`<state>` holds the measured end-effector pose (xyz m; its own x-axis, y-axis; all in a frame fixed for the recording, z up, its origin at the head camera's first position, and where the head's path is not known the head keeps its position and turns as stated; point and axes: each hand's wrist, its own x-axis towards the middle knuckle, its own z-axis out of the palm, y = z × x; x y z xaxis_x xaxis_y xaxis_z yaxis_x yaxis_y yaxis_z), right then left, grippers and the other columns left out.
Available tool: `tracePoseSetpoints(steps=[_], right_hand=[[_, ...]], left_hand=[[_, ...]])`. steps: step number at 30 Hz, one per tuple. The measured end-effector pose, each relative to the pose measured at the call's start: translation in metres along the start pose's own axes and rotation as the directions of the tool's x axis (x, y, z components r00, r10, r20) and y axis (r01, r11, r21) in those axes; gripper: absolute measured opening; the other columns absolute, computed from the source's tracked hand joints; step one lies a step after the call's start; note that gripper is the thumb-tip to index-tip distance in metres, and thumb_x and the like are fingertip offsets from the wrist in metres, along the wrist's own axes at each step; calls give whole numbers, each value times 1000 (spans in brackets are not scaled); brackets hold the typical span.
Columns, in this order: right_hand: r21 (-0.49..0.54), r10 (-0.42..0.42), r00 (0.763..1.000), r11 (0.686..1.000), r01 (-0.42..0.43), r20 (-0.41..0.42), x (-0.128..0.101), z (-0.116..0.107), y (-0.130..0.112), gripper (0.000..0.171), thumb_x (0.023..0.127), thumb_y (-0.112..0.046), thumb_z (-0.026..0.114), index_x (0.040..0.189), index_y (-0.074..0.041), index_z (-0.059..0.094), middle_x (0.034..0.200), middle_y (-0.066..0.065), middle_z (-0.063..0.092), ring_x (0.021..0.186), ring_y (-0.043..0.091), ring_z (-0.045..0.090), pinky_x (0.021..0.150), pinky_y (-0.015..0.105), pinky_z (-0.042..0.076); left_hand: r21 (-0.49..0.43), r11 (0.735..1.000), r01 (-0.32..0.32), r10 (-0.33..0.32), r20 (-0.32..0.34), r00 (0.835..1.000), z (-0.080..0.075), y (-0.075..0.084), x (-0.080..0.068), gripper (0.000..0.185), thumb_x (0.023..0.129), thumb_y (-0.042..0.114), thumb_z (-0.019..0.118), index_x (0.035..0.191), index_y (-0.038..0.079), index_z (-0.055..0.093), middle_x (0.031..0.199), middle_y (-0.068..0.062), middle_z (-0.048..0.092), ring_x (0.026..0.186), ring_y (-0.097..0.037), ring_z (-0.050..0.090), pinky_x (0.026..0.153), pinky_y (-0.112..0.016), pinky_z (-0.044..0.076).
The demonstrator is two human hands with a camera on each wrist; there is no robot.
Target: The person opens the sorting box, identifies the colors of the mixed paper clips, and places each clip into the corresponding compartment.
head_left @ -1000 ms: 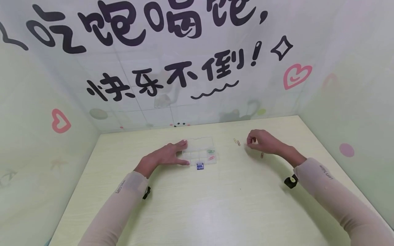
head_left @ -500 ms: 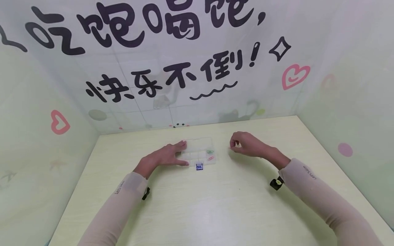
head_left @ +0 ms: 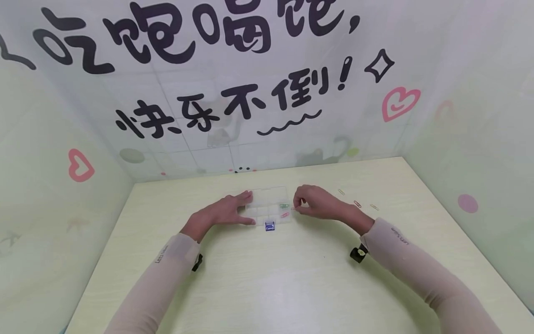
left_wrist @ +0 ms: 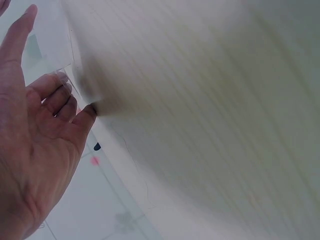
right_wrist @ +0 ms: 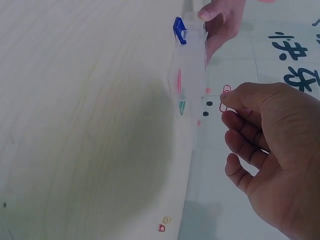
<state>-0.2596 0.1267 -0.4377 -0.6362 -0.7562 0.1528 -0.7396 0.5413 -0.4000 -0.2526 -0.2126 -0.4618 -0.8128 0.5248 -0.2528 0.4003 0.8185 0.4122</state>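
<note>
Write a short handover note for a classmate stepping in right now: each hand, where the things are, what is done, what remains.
Left hand: fingers flat against the clear plastic compartment box with blue clasp, steadying it.
Right hand: pinching a pink wire paper clip beside the box's right edge.
Done: one green clip and one pink clip lie in right-hand compartments.
Left: the held clip, plus three loose clips on the pale wooden table.

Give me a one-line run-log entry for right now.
left hand: steadies clear plastic compartment box | right hand: pinches pink wire paper clip beside box | three loose clips on table
</note>
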Motion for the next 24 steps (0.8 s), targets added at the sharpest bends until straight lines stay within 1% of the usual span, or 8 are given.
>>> tracePoseSetpoints(steps=[7, 11, 17, 24], right_hand=[[3, -4, 1000, 1000, 4, 9, 8, 10, -9, 8, 96, -8, 76, 92, -14, 73, 91, -4, 66, 87, 17, 60, 80, 30, 53], [-4, -4, 1000, 1000, 4, 13, 12, 18, -10, 6, 97, -9, 75, 93, -14, 74, 93, -4, 67, 88, 17, 62, 79, 28, 53], [-12, -8, 1000, 1000, 8, 1, 15, 23, -14, 4, 97, -12, 76, 93, -10, 74, 92, -2, 68, 89, 22, 65, 78, 28, 54], [-52, 11, 1000, 999, -12, -3, 17, 26, -18, 6, 94, -9, 78, 93, -13, 74, 92, -3, 68, 89, 19, 65, 77, 27, 53]], left_hand=[[-7, 1000, -12, 12, 1, 1000, -1, 0, 0, 105, 92, 64, 74, 166, 5, 29, 176, -14, 20, 161, -36, 21, 129, -53, 24], [-3, 1000, -16, 16, 3, 1000, 0, -1, 2, 106, 91, 65, 74, 166, 4, 28, 176, -15, 20, 161, -36, 21, 129, -53, 24], [3, 1000, -10, 10, 12, 1000, 1, -3, 3, 107, 91, 67, 73, 166, 6, 28, 176, -12, 19, 162, -34, 21, 129, -52, 24], [-5, 1000, 2, -2, 7, 1000, 2, -3, 3, 106, 90, 67, 73, 167, 8, 28, 176, -9, 19, 162, -31, 19, 130, -50, 23]])
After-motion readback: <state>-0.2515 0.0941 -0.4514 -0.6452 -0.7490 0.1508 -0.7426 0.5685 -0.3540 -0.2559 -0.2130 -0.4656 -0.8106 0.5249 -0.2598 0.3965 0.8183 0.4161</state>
